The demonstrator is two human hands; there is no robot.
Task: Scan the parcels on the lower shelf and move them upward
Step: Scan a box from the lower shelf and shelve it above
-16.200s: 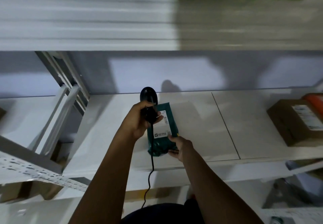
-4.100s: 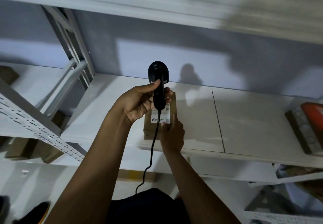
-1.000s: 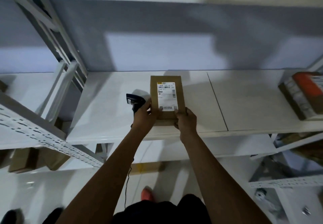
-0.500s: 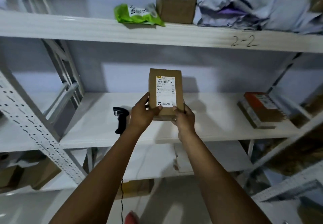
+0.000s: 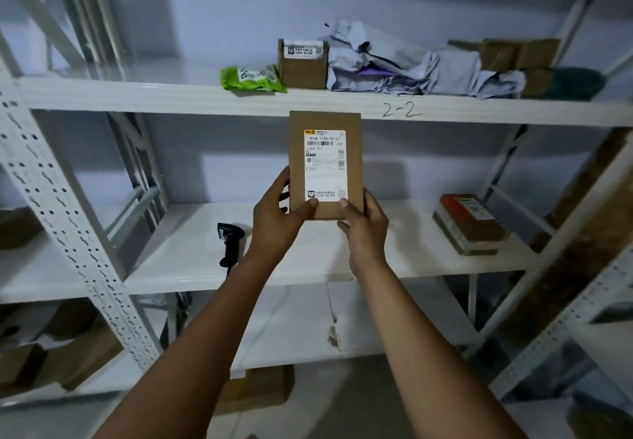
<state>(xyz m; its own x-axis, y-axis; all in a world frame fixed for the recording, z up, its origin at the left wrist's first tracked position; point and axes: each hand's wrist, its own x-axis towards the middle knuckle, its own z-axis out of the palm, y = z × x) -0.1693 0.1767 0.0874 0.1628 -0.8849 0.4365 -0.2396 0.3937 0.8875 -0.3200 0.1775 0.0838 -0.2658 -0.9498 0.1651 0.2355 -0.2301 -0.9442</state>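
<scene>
Now: brown box [image 5: 325, 164] held up in both hands, top edge level with the front lip of the upper shelf [image 5: 171, 96].
Left hand [image 5: 277, 222] and right hand [image 5: 364, 229] each have a closed grip on a bottom corner, thumbs on the label face, fingers curled behind. Box is upright, label toward camera, lifted clear of the middle shelf [image 5: 191, 260]. Scanner [image 5: 230, 243] lies on the middle shelf, just left of the left wrist. Upper shelf, marked "2-2", carries a green mailer [image 5: 251, 78], a small carton [image 5: 303, 65] and grey mailers [image 5: 394, 65]. Stacked flat parcels [image 5: 469, 226] sit at the middle shelf's right end.
</scene>
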